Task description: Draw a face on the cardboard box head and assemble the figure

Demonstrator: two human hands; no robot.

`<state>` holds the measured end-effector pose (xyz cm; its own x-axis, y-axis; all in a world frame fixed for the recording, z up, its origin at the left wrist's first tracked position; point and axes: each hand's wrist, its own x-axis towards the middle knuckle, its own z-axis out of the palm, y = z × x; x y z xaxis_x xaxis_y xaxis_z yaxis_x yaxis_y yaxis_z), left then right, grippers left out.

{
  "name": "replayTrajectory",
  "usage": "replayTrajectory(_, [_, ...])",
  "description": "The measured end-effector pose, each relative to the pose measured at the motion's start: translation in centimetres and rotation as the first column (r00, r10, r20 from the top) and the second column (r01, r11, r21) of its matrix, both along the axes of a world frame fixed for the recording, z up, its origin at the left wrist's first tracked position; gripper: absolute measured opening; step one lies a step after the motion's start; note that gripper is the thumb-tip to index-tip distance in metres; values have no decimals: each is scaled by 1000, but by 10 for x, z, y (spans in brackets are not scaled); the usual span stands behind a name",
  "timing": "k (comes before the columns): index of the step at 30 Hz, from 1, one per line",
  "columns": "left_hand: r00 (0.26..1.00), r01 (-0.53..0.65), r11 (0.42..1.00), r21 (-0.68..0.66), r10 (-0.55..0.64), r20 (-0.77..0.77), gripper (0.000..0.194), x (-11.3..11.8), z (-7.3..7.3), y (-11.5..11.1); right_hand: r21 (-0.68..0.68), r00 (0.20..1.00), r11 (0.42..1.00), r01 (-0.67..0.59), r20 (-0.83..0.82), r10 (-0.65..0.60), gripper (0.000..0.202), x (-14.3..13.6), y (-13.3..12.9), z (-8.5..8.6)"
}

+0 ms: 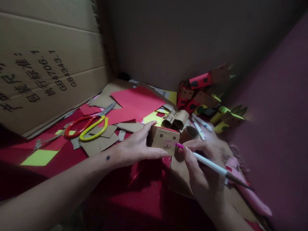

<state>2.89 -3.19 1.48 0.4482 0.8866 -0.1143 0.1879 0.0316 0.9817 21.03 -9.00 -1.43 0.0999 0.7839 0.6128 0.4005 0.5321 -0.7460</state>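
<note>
Cardboard face box [166,135]: likely light, stiffish, crushable; hold side edges. Left hand [136,146] fingers grip it from 9 o'clock; right hand [204,175] pinches pink-tipped marker [209,164], 4 o'clock.

Scissors [97,119] lie on scraps [93,146] left of the box [168,136], a carton [55,57] behind them. Paper [141,101] lies behind the box; tubes [184,116] behind its right side, markers [202,122] farther right, figures [207,98] behind those.

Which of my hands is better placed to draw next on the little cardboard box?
Probably your right hand: it holds the marker, pink tip close to the drawn face. Your left hand is gripping the cardboard box.
</note>
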Motion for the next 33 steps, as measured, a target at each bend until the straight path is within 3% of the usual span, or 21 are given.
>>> replayTrajectory(17, [1000,-3,1000,20,3,-13,84,0,1,0,17,997,998,-63,48,62,12,1,1,1])
replayTrajectory(26, [1000,-9,1000,26,9,3,77,2,4,-3,14,1000,1000,-26,10,25,9,0,1,2])
replayTrajectory(33, [999,-9,999,50,11,-35,83,1,2,-2,-1,1000,1000,0,16,0,8,1,-1,0])
